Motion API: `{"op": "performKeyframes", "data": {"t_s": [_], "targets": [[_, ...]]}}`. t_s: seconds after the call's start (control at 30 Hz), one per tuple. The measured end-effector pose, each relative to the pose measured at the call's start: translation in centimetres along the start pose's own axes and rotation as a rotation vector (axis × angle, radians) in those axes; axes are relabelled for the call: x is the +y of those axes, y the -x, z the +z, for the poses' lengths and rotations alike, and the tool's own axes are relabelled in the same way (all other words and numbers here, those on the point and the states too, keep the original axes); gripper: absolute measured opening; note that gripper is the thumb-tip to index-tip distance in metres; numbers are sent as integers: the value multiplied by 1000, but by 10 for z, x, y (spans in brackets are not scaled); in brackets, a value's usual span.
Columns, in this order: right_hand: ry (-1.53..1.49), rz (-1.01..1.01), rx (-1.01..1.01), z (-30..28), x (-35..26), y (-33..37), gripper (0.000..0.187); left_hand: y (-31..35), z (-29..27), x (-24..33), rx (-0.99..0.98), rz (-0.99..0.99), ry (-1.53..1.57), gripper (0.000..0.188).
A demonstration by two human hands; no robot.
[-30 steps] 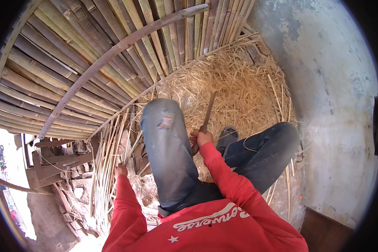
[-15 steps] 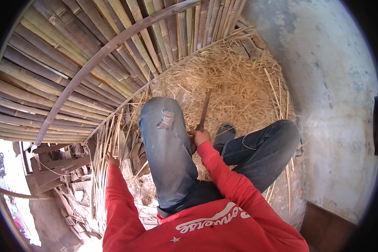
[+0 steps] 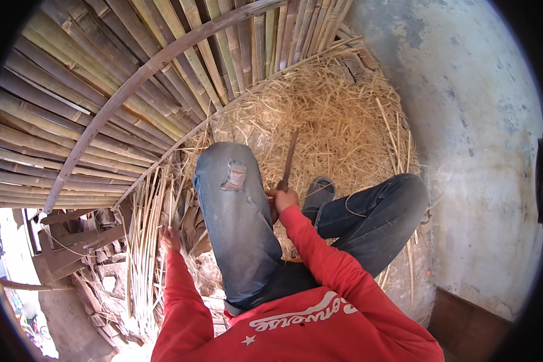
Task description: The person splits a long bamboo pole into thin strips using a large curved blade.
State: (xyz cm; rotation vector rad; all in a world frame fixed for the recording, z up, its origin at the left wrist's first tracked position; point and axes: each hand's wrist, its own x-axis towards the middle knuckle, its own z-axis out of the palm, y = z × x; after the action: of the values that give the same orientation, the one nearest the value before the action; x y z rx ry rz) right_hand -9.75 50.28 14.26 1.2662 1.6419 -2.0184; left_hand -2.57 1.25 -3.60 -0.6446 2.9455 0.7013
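My right hand [image 3: 286, 199] is closed around the handle of a long, dark-bladed knife [image 3: 290, 158] between my knees. Its blade points away from me, over the straw-like shavings [image 3: 338, 123]. At the left, my left hand [image 3: 170, 239] reaches down beside a bundle of thin, pale bamboo strips [image 3: 143, 232]. Its fingers look stretched out, small in view, and I make out nothing held in them. The strips lie lengthwise to the left of my bent left knee.
A rack of bamboo poles [image 3: 96, 102] with a curved crossbar [image 3: 123, 90] fills the far left. A stained pale wall [image 3: 476, 157] rises on the right. Broken wood [image 3: 72, 247] lies at the left. My sandalled foot [image 3: 320, 192] rests at the edge of the shavings.
My left hand has moved a little to the right, off the bamboo strips. My right hand and the knife have barely shifted. The whole view has moved slightly.
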Motion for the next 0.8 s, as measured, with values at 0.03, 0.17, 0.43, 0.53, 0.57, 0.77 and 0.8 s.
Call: {"op": "performKeyframes", "data": {"t_s": [0.03,0.17,0.43,0.53,0.57,0.77,0.8], "targets": [[-21,4,7,-2,5,-6,30,16,7,16,126,83,83,46],[-27,20,-6,-2,9,-9,30,23,0,19,131,225,192,30],[-133,42,-5,-4,8,-10,22,9,-19,49,22,262,35,38],[-133,37,-3,-7,10,-11,23,1,-18,60,-17,257,-19,40],[-141,33,-5,-9,11,-13,24,-3,-21,64,-94,100,59,43],[-129,36,-5,-5,10,-7,25,-50,-38,-20,-21,-451,-415,79],[-140,30,-34,3,5,-3,25,-55,-51,-55,29,-490,-511,85]]}}
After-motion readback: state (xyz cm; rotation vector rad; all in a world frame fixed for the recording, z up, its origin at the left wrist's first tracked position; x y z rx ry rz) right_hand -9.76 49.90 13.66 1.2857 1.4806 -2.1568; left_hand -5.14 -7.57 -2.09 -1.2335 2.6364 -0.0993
